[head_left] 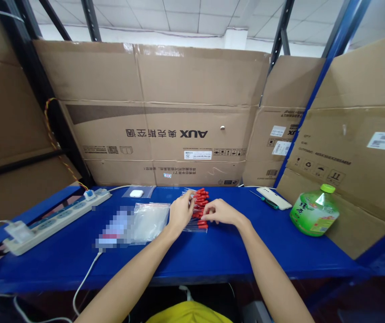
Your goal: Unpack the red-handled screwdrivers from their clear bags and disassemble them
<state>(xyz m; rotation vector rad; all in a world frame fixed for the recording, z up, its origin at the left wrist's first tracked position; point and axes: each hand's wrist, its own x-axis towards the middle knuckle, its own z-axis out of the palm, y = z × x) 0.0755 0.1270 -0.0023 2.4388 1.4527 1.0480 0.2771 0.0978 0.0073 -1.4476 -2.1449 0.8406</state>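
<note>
Here, at frame centre on the blue shelf (212,255), the left hand (180,213) and right hand (219,211) pinch a clear bag (197,226) of red pieces (201,197), seemingly mid-sorting; next, judging loosely, a steadier fingertip grip.

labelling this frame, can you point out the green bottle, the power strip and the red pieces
green bottle (314,214): head view, on its label.
power strip (61,216): head view, middle of its white body.
red pieces (200,207): head view, centre of the pile between both hands.
</note>
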